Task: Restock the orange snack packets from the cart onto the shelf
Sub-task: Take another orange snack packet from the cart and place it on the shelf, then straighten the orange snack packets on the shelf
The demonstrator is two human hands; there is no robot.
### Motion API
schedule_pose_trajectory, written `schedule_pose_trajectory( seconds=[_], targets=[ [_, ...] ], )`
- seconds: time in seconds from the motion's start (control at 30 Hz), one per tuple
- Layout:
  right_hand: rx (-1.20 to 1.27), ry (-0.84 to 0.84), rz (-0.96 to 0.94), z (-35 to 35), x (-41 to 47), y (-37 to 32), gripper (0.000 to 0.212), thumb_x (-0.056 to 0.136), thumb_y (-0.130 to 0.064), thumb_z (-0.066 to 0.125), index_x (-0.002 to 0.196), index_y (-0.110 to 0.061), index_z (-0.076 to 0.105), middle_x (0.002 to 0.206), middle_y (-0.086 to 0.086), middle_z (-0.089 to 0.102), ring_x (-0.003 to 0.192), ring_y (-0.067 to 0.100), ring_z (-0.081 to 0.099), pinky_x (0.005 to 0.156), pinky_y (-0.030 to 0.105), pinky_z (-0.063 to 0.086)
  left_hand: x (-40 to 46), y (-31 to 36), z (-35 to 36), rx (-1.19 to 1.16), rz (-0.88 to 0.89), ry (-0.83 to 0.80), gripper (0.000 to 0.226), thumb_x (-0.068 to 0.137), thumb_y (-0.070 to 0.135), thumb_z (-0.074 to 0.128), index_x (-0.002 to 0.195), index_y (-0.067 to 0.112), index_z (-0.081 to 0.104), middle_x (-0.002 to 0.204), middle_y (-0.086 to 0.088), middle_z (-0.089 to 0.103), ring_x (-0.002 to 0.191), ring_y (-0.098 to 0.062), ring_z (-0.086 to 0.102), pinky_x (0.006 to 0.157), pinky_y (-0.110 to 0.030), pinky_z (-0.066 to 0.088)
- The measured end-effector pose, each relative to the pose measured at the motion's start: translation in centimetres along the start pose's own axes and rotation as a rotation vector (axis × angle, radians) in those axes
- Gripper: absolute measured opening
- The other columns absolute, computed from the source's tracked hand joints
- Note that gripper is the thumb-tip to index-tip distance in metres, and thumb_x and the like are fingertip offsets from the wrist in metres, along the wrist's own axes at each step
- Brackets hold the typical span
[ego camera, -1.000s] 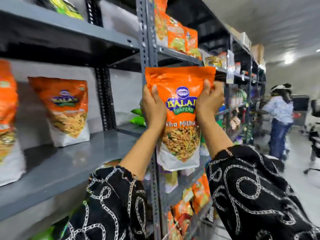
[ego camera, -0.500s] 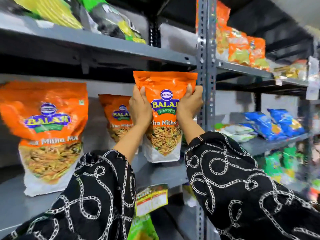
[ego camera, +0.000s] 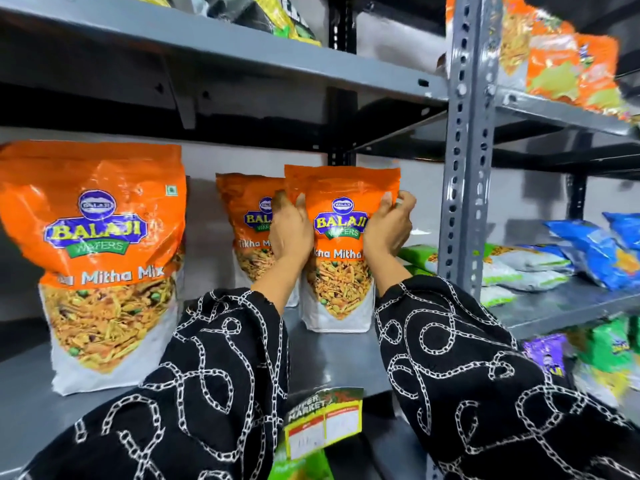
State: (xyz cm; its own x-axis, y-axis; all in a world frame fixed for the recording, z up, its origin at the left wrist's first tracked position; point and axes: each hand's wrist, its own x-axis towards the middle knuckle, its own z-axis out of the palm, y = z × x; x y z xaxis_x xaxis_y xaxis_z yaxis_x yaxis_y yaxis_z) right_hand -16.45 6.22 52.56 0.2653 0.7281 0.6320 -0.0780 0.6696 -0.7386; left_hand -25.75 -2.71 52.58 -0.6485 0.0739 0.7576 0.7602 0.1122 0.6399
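Observation:
An orange Balaji snack packet stands upright on the grey shelf, near its right end. My left hand grips its left edge and my right hand grips its right edge. A second orange packet stands just behind and to its left, partly hidden by my left hand. A third, larger-looking orange packet stands at the shelf's left front. The cart is out of sight.
A perforated grey upright borders the bay on the right. Beyond it lie blue packets and green-white packets. Orange packets fill the upper right shelf. A price tag hangs from the shelf's front edge.
Both hands have carried the packet leftward and down into the bay, from mid-air in front of the upright to standing on the shelf. The view swung left toward the shelf.

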Motion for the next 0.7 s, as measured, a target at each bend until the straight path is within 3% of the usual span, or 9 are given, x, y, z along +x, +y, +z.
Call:
schedule_pose_trajectory(
  seconds=[0.07,0.13,0.2,0.37,0.5,0.6,0.7],
  targets=[
    [0.045,0.062,-0.044,-0.2,-0.5,-0.3,0.027,0.097,-0.026,0.041,0.120,-0.013,0.043,0.121,0.012,0.060,0.105,0.027,0.058,0.081,0.037,0.046,-0.5,0.2,-0.6,-0.008,0.041,0.041,0.047,0.098,0.039,0.038,0.127,0.001,0.039,0.126,-0.021,0.052,0.110,-0.038,0.055,0.080,-0.044,0.047],
    [0.013,0.152,-0.148,-0.2,-1.3,-1.0,0.031,0.095,-0.027,0.041,0.124,-0.016,0.044,0.132,0.006,0.052,0.121,0.020,0.049,0.100,0.038,0.033,-1.2,0.6,-1.6,0.009,0.148,0.080,0.051,0.098,0.036,0.039,0.134,0.000,0.034,0.136,-0.023,0.044,0.125,-0.036,0.042,0.102,-0.046,0.038],
    [-0.011,0.175,-0.278,0.1,-2.6,-2.3,0.032,0.094,-0.030,0.040,0.122,-0.017,0.047,0.131,0.005,0.051,0.121,0.018,0.047,0.100,0.033,0.025,-1.7,1.2,-3.1,0.003,0.289,0.134,0.049,0.098,0.033,0.039,0.135,0.001,0.034,0.138,-0.022,0.041,0.126,-0.033,0.038,0.107,-0.039,0.028],
    [0.102,0.102,-0.420,1.7,-7.6,-6.4,0.025,0.093,-0.024,0.046,0.114,-0.013,0.053,0.121,0.009,0.057,0.114,0.023,0.051,0.097,0.039,0.032,-0.8,2.2,-10.0,-0.011,0.480,0.269,0.044,0.096,0.028,0.040,0.133,0.004,0.041,0.136,-0.019,0.045,0.127,-0.032,0.040,0.107,-0.030,0.022],
    [0.219,-0.039,-0.338,2.7,-12.9,-9.4,0.020,0.093,-0.022,0.046,0.110,-0.012,0.052,0.115,0.007,0.057,0.109,0.024,0.053,0.091,0.040,0.036,0.0,0.1,-17.2,0.037,0.558,0.376,0.043,0.094,0.025,0.040,0.132,0.005,0.043,0.134,-0.019,0.046,0.127,-0.029,0.040,0.108,-0.008,0.007],
    [0.298,-0.192,-0.204,3.1,-18.7,-10.0,0.018,0.093,-0.018,0.048,0.107,-0.008,0.051,0.106,0.010,0.059,0.099,0.027,0.055,0.084,0.035,0.038,-0.7,-3.1,-21.1,0.119,0.472,0.450,0.048,0.095,0.027,0.044,0.137,0.005,0.038,0.138,-0.020,0.042,0.132,-0.030,0.034,0.112,-0.023,0.013],
    [0.365,-0.515,0.156,3.3,-25.0,-9.3,0.025,0.095,-0.028,0.048,0.107,-0.006,0.048,0.104,0.013,0.057,0.102,0.031,0.054,0.083,0.039,0.040,-3.3,-7.4,-24.1,0.101,0.208,0.420,0.072,0.091,0.038,0.055,0.145,0.006,0.020,0.150,-0.021,0.025,0.141,-0.029,0.018,0.117,-0.038,0.009]
  ],
)
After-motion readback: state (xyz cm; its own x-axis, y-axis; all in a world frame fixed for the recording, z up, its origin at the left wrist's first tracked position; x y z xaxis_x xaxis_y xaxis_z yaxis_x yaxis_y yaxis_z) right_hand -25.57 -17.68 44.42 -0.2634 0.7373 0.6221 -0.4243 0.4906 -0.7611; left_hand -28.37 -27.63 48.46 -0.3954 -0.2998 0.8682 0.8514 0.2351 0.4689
